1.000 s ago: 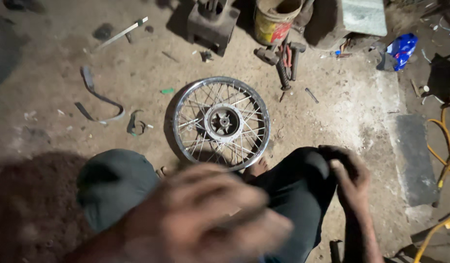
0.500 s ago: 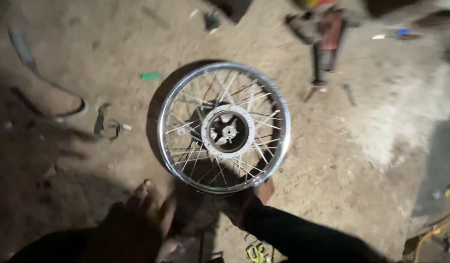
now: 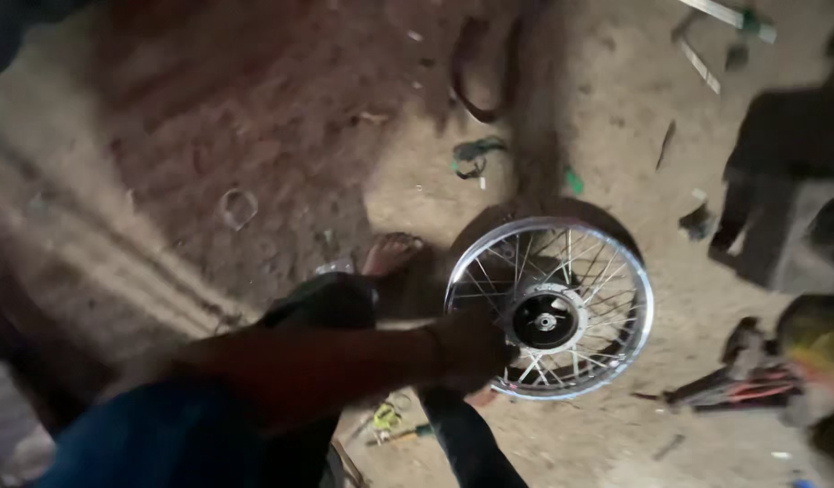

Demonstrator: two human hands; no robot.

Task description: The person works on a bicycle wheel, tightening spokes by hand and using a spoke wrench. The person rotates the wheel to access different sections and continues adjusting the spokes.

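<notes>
One spoked wheel (image 3: 550, 307) lies flat on the dirt floor (image 3: 281, 136): rigid, fairly heavy, best gripped at its rim. A hand (image 3: 471, 348) rests there, grip unclear; the other hand is unseen.

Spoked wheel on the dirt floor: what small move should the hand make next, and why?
Probably close the hand on the spoked wheel rim to steady it. The hand is already at the rim's near edge, the wheel lies flat, and the blur hides any grip.

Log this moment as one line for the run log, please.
hand on spoked wheel rim, which hand unclear | wheel flat on dirt floor | bare foot beside rim | tools to one side | frame blurred
</notes>
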